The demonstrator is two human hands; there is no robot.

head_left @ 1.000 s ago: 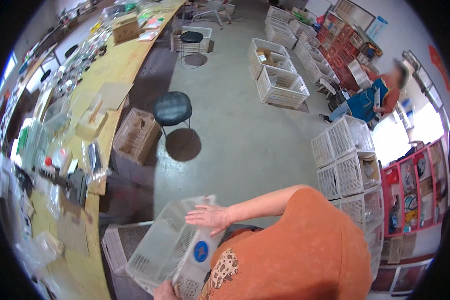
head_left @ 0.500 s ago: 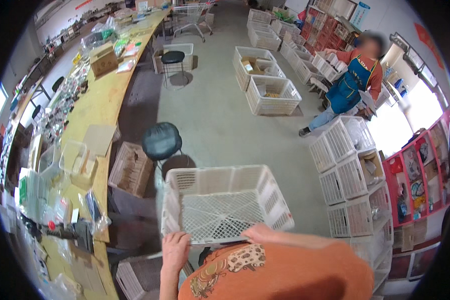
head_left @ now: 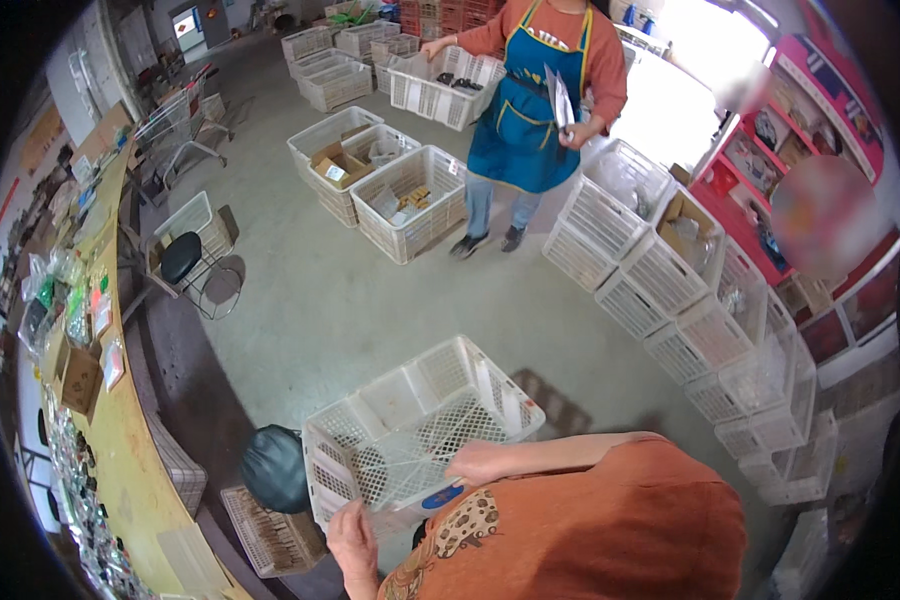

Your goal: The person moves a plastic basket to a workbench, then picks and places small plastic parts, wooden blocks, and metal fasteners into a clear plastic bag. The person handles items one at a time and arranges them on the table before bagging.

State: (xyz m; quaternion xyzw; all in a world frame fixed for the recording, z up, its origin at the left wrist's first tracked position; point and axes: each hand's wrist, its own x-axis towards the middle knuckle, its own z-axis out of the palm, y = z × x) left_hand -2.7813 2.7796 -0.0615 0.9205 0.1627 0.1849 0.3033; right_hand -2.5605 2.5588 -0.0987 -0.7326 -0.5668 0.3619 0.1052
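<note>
An empty white plastic crate (head_left: pixel 378 402) with lattice sides hangs at my front, tilted so that its open top faces me. My left hand (head_left: pixel 352 540) is closed over its near left rim. Farther along the near rim, my right hand (head_left: pixel 475 463) grips the crate, its fingers partly hidden behind the edge. Just below this hand, a blue oval patch (head_left: pixel 443 497) shows on the near wall. Close by the crate's left end stands a stool (head_left: pixel 275 467) with a dark seat.
Ahead, a person in a blue apron (head_left: pixel 526 135) holds a white crate (head_left: pixel 442 100) with dark items inside. Filled crates (head_left: pixel 400 215) stand on the floor. Stacked crates (head_left: pixel 660 275) line the right; a long cluttered worktable (head_left: pixel 135 440) runs along the left.
My view has swung right. I still hold the crate, now angled with its right end higher. The person in the apron appears nearer and more upright, facing me.
</note>
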